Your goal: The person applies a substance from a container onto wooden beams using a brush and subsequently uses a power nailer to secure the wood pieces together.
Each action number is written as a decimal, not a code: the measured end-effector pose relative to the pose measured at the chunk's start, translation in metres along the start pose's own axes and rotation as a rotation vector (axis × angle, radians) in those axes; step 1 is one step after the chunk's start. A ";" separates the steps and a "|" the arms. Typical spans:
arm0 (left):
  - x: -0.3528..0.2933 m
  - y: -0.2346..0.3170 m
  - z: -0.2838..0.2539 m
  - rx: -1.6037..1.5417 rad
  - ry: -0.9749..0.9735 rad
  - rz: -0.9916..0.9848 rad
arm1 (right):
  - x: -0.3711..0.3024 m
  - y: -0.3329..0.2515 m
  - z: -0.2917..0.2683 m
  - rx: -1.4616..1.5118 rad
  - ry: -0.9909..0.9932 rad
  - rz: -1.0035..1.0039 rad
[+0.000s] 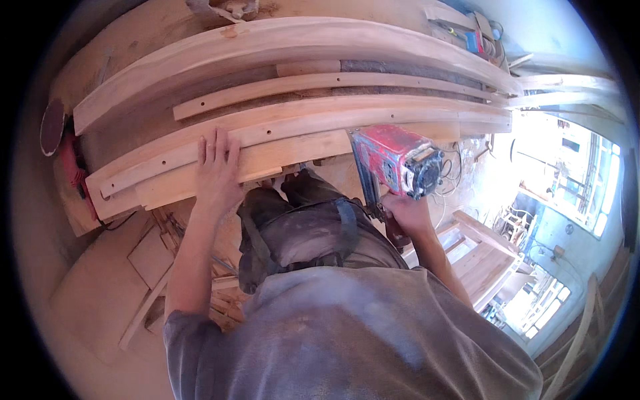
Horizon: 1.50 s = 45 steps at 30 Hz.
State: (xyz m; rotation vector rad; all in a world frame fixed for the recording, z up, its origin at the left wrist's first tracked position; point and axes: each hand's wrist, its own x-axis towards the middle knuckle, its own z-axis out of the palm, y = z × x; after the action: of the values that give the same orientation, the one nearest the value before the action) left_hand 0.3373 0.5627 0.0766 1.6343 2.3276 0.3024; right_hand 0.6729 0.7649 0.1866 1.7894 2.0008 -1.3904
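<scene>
My left hand (219,163) lies with its fingers stretched out across a narrow wooden strip (293,135) and the board beneath it. Dark holes dot this strip along its length. In my right hand (408,215) is the handle of a red nail gun (387,150) with a dark end cap. The gun's dark nose rests at or very near the front edge of the boards; I cannot tell whether it touches. A paler board (177,190) lies along the near edge, under my left hand.
Beyond lie a second holed strip (267,88) and a wide curved plank (267,43). A red sander-like power tool (70,160) with a round disc sits at the left end. Wood scraps (157,257) cover the floor at left. A wooden panel (477,263) stands at right.
</scene>
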 end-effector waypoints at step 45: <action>0.000 -0.008 0.018 -0.090 0.178 0.112 | 0.031 -0.054 -0.009 -0.235 -0.156 0.234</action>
State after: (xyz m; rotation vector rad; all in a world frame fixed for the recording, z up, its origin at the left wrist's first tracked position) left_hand 0.3365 0.5598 0.0573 1.7610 2.3131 0.5911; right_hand 0.6231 0.8000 0.2017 1.6909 1.7311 -1.1356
